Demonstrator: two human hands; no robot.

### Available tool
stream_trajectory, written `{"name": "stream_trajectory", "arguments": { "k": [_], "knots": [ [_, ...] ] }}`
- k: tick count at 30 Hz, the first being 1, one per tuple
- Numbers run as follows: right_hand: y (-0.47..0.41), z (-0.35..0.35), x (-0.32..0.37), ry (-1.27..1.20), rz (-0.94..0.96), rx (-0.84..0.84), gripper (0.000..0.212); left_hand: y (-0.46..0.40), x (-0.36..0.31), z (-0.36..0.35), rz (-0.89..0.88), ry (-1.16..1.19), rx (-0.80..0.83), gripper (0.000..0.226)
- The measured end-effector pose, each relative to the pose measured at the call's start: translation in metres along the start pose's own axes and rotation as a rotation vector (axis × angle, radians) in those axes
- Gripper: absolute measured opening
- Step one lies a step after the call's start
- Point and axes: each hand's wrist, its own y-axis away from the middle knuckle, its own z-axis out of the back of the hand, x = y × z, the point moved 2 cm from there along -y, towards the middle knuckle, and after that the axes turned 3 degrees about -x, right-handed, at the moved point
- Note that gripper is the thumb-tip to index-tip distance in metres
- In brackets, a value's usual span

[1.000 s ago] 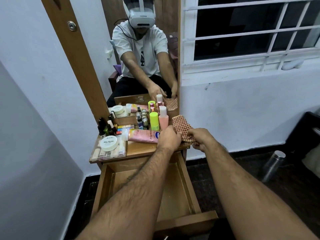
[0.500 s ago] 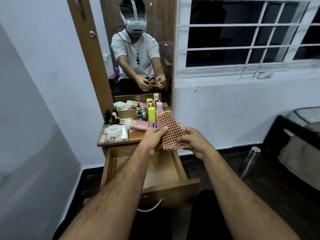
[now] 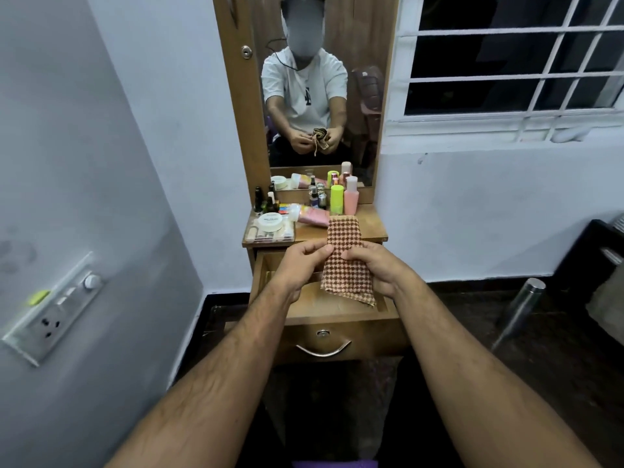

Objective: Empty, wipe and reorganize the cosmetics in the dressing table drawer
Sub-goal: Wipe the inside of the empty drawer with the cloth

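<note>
A brown-and-cream checked cloth [image 3: 344, 265] is held upright over the open wooden drawer [image 3: 337, 339], whose inside looks bare. My left hand [image 3: 300, 268] pinches its left edge and my right hand [image 3: 374, 268] grips its right edge. On the dressing table top [image 3: 371, 229] behind the cloth stand the cosmetics: a lime bottle [image 3: 336, 199], a pink bottle [image 3: 351, 195], a pink tube [image 3: 312, 215] lying down, small dark bottles [image 3: 265, 201] and a white jar [image 3: 269, 222] on a clear box [image 3: 270, 233].
A mirror [image 3: 310, 89] rises behind the table top and reflects me. A wall switch panel [image 3: 54, 312] is at the left. A steel bottle [image 3: 520, 305] stands on the dark floor at the right, near dark furniture [image 3: 594, 258]. A barred window [image 3: 506, 55] is above.
The cloth came off the table top's right side and is now held up over the drawer in both hands. My view pulled back and tilted, so the drawer front and handle show.
</note>
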Motion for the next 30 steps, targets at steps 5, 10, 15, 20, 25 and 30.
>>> {"name": "stream_trajectory", "arguments": {
  "k": [5,10,15,20,25,30],
  "knots": [
    [-0.007,-0.006,-0.012,0.076,0.042,-0.089,0.028,0.000,0.016,0.019,-0.043,-0.141,-0.121,0.023],
    [-0.025,0.006,-0.016,0.264,0.154,-0.249,0.025,-0.005,0.034,0.063,-0.157,-0.522,-0.407,0.022],
    [-0.036,0.007,-0.016,0.533,0.252,-0.297,0.017,0.000,0.054,0.109,-0.148,-0.825,-0.552,0.034],
    [-0.047,0.001,-0.026,0.939,0.230,-0.271,0.024,-0.007,0.068,0.119,-0.091,-0.977,-0.418,0.041],
    [-0.061,-0.016,-0.039,1.148,0.185,-0.238,0.027,-0.016,0.081,0.122,0.090,-1.172,-0.292,0.039],
    [-0.080,-0.036,-0.054,1.092,0.152,-0.236,0.029,-0.015,0.081,0.127,0.040,-1.232,-0.316,0.037]
  ]
}}
